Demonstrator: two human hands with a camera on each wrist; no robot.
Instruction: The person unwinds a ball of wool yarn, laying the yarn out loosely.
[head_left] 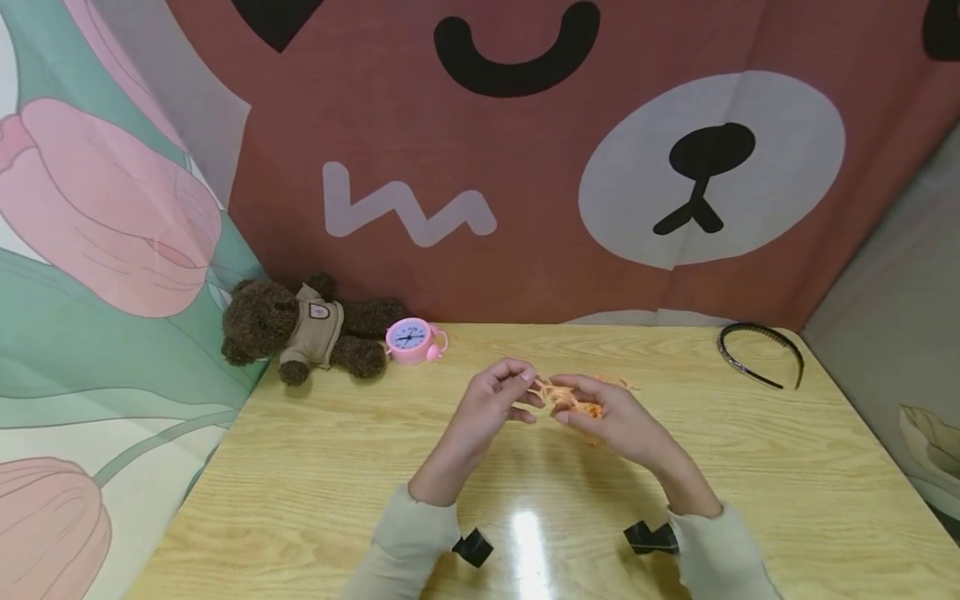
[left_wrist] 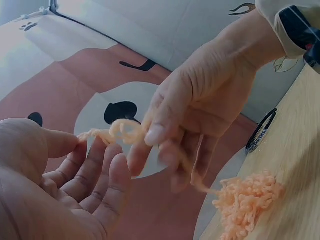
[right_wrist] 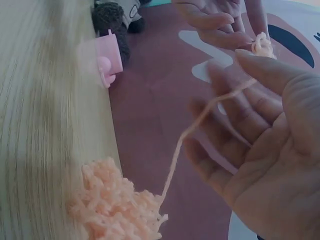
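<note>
Peach-orange yarn (head_left: 557,393) stretches between my two hands over the middle of the table. My left hand (head_left: 487,408) pinches one end of a looped, chain-like length between thumb and forefinger, its other fingers loosely bent. Thumb and forefinger of my right hand (head_left: 626,425) pinch the same length by a loose loop (left_wrist: 126,131). From the right hand a single strand (right_wrist: 176,150) runs down past its spread fingers to a crinkly heap of yarn (right_wrist: 117,202) on the table. In the head view the right hand hides most of that heap.
A brown teddy bear (head_left: 318,329) in a beige shirt lies at the back left, beside a pink alarm clock (head_left: 408,340). A black headband (head_left: 761,354) lies at the back right. Behind the wooden table (head_left: 300,500) hangs a printed cloth (head_left: 525,275).
</note>
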